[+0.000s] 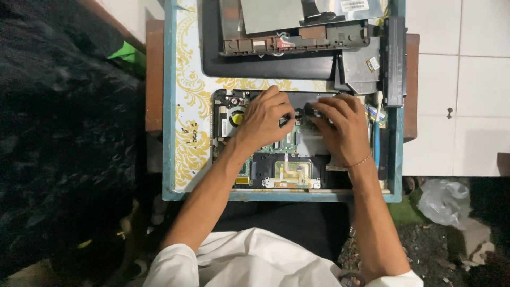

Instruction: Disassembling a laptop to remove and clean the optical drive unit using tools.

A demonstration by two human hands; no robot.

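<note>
White sleeves (249, 260) sit closest, with both bare arms reaching up from them. Left hand (264, 119) rests on the open laptop base (276, 170), its fingers (281, 106) curled down on the green board. Right hand (340, 127) is just beside it, fingers (324, 109) bent and pressing on a small dark part (305, 112) between the two hands. I cannot tell if either hand grips it. A round fan (236, 117) lies just left of the left fingers. A black cover (265, 66) lies past the fingertips on the counter (183, 106). A long black battery (396, 61) lies beyond the right fingers.
</note>
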